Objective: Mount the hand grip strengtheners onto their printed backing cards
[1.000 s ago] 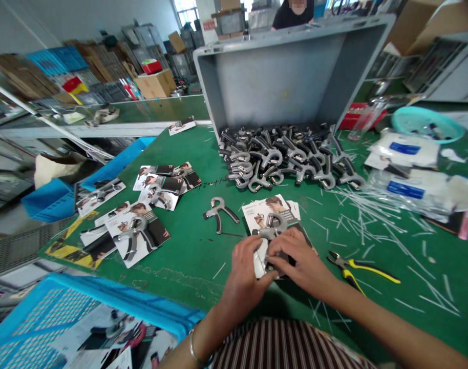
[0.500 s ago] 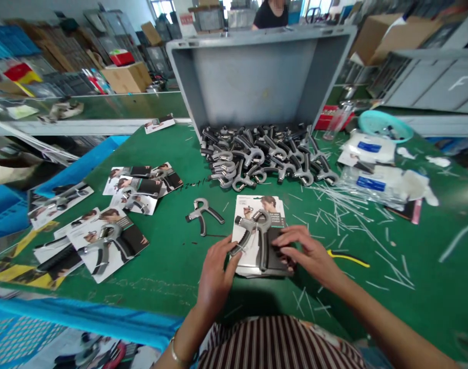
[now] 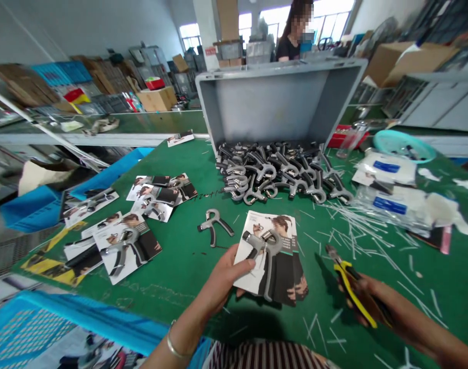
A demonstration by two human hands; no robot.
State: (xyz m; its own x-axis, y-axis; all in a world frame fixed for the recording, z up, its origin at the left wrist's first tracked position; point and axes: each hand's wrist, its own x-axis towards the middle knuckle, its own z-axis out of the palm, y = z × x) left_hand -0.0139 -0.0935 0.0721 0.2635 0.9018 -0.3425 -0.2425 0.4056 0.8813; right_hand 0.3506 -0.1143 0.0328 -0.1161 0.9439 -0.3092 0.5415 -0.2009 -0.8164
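Note:
My left hand grips the left edge of printed cards, thumb on top. A grey-and-black hand grip strengthener lies on the uppermost card, and at least one more card shows beneath it. In my right hand are yellow-and-black wire cutters, held above the table with their jaws pointing up and left. A loose hand grip strengthener rests on the table left of the cards.
A grey crate lies tipped on its side, with many grip strengtheners spilling out. Carded grips lie at left. Cut white ties litter the green table. A blue basket stands near left; a person is behind.
My right hand has left the cards and picked up the wire cutters from the table. My left hand now grips the cards, which have fanned out slightly. The camera view has tilted up.

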